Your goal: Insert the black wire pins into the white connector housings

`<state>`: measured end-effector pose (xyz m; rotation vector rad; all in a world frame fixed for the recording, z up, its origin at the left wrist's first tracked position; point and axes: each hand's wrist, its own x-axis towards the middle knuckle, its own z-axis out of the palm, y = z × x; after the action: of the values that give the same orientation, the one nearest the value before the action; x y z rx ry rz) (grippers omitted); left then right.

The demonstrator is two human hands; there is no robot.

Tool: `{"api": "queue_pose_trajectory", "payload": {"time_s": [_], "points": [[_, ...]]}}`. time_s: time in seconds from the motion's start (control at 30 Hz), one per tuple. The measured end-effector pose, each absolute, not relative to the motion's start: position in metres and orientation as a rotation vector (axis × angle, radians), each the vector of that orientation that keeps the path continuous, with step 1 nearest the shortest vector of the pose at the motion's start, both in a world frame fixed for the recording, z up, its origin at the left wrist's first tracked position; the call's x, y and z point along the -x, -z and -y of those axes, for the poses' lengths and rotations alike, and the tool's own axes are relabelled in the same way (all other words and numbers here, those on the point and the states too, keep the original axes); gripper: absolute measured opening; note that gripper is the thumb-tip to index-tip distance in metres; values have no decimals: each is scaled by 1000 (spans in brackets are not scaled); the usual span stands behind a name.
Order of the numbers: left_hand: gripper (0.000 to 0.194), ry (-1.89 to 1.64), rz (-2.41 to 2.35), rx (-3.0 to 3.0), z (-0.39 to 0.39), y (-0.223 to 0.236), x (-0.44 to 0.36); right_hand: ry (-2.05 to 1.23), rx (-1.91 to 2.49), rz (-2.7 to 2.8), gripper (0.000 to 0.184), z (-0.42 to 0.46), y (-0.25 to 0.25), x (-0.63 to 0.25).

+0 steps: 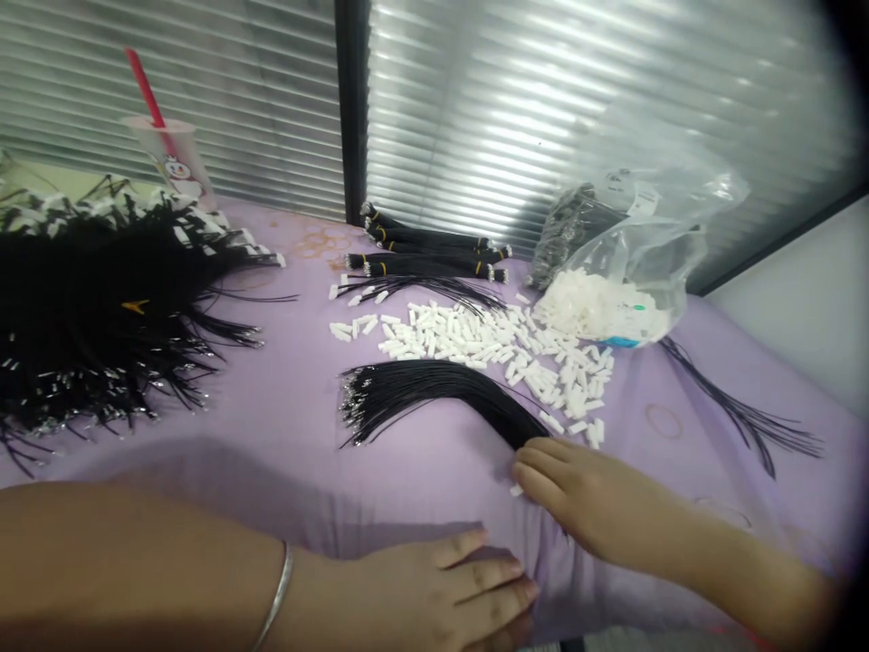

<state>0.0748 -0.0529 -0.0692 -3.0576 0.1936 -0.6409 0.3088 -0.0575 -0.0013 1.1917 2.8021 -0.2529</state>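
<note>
My right hand (577, 493) is closed over the right end of a bundle of thin black cords (434, 385), which lies curved on the purple cloth (285, 471). A small white piece (517, 491) peeks out beside its fingertips; whether the fingers grip it is hidden. Silvery tips show at the bundle's left end. Lower down, my left hand (468, 584), with a bracelet at the wrist, lies on the cloth with its fingers stretched out and slightly apart. Just behind the bundle spreads a pile of small white plastic pieces (468, 333).
A big heap of black cords (88, 299) with white ends fills the left side. Tied cord bundles (434, 243) lie near the ribbed panel. A cup with a red straw (180, 163) stands back left. Clear bags (631, 272) and loose black cords (747, 398) are at right.
</note>
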Motion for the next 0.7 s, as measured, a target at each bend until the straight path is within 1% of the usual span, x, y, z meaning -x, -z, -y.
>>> {"api": "queue_pose_trajectory", "payload": {"time_s": [0.1,0.2,0.3,0.37,0.5,0.6,0.67,0.7], "points": [[45,626,-217,3080,52,66,-74,190,-1153,-2834,27,42,2,-314],[46,604,-223,3082,51,65,-73,129,-1206,-2797,29,29,2,-317],[43,607,-222,3066,50,70,-75,165,-1337,-2772,24,26,0,-308],[42,645,-219,3052,50,75,-76,391,-1455,-2813,18,27,-1,-291],[44,626,-229,3085,51,74,-76,1095,-1511,-2866,12,17,5,-248],[42,526,-302,3255,51,55,-71,1396,-1680,-2903,2,-3,16,-227],[37,531,-316,3492,46,36,-64,1541,-1821,-2866,4,-16,21,-220],[34,560,-244,3644,42,27,-58,1633,-1880,-2828,6,-19,23,-218]]}}
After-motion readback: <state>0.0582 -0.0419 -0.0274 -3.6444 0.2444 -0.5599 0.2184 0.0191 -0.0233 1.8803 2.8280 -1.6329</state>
